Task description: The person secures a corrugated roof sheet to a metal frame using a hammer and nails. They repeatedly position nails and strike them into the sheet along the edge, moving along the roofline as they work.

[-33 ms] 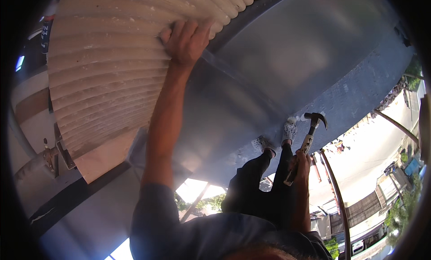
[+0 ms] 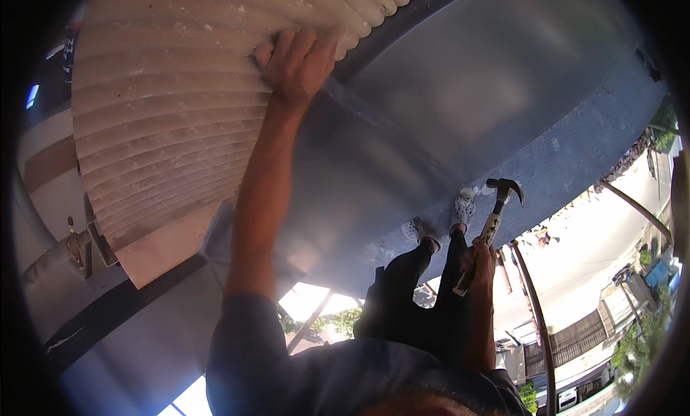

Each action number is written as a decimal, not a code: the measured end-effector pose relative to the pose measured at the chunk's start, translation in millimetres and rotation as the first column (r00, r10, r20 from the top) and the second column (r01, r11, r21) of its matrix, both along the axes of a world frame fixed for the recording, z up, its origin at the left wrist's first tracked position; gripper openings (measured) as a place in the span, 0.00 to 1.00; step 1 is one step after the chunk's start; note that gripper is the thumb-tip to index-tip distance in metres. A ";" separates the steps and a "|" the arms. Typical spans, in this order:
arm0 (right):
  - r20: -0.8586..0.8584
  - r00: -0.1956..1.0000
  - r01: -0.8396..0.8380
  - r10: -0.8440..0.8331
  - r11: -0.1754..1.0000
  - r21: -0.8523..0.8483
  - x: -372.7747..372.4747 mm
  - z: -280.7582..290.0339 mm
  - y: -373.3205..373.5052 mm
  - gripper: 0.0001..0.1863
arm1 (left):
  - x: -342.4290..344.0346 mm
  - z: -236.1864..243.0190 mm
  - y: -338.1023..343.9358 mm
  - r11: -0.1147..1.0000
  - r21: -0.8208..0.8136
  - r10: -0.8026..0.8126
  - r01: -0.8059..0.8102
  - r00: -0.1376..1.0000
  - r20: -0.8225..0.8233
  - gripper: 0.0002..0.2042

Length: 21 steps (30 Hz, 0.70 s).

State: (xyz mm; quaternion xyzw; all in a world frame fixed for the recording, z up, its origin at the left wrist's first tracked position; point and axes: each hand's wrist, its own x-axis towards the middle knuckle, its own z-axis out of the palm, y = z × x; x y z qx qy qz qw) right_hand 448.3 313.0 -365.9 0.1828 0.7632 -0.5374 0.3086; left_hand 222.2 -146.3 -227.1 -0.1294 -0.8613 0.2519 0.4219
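Observation:
A large beige corrugated panel (image 2: 165,78) fills the upper left. My left hand (image 2: 298,64) grips it near its scalloped right edge, fingers bent against the ridges and arm stretched up from below. At lower right my right hand (image 2: 476,265) is closed round the handle of a claw hammer (image 2: 503,193) with a dark metal head and a worn, pale and dark handle. The hammer is apart from the panel, over my legs and my two speckled pale shoes (image 2: 463,209), which stand on a grey-blue surface (image 2: 575,136).
A smooth grey sheet (image 2: 467,71) lies beside the panel. At left are a metal fitting (image 2: 79,247) and a dark beam (image 2: 115,301). On the right, past curved bars (image 2: 535,301), a drop shows a sunlit street (image 2: 575,265), roofs and trees far below.

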 end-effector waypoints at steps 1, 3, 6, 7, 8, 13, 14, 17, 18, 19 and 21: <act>0.145 0.983 0.128 -0.112 0.986 -0.104 -12.0 4.8 -3.3 0.09 | -0.3 1.8 -0.7 1.000 -0.015 0.001 -0.001 1.000 0.000 0.10; 0.368 0.899 0.345 -0.240 0.904 -0.253 -33.7 5.4 -5.1 0.09 | 0.4 1.5 -3.5 0.999 -0.040 0.018 -0.018 1.000 -0.003 0.09; 0.391 0.896 0.370 -0.209 0.838 -0.400 -57.3 -9.6 -4.2 0.09 | -2.6 -0.8 -7.2 0.998 -0.058 0.035 -0.036 0.999 -0.027 0.09; 0.362 0.913 0.340 -0.185 0.837 -0.429 -63.0 -12.5 -2.1 0.09 | -5.0 -3.2 -8.1 0.998 -0.059 0.022 -0.025 0.999 -0.045 0.09; 0.339 0.922 0.329 -0.188 0.842 -0.427 -67.5 -13.9 0.0 0.09 | -6.0 -5.6 -7.6 0.998 -0.059 0.010 -0.013 0.998 -0.063 0.09; 0.145 0.977 0.212 -0.156 0.769 -0.603 -96.2 -15.7 -7.2 0.13 | -5.2 -5.5 -8.8 0.997 -0.071 -0.016 0.007 0.991 -0.133 0.09; 0.128 0.979 0.204 -0.160 0.752 -0.626 -104.2 -14.5 -12.8 0.14 | -4.4 -7.5 -9.9 0.997 -0.077 -0.009 -0.003 0.989 -0.148 0.09; -0.024 0.994 0.065 -0.108 0.743 -0.666 -125.1 -46.0 -16.9 0.17 | -8.5 -9.5 -8.0 0.995 -0.097 -0.050 0.032 0.980 -0.193 0.09; -0.076 0.992 0.020 -0.098 0.731 -0.682 -133.5 -47.1 -21.0 0.18 | -8.4 -13.1 -8.5 0.995 -0.095 -0.061 0.041 0.975 -0.214 0.09; -0.127 0.988 -0.024 -0.090 0.718 -0.696 -147.3 -46.0 -28.8 0.19 | -8.3 -16.1 -11.5 0.994 -0.094 -0.073 0.052 0.970 -0.234 0.09; -0.305 0.951 -0.190 -0.054 0.675 -0.713 -178.7 -39.9 -41.4 0.23 | -9.3 -25.4 -16.6 0.993 -0.082 -0.103 0.082 0.950 -0.293 0.08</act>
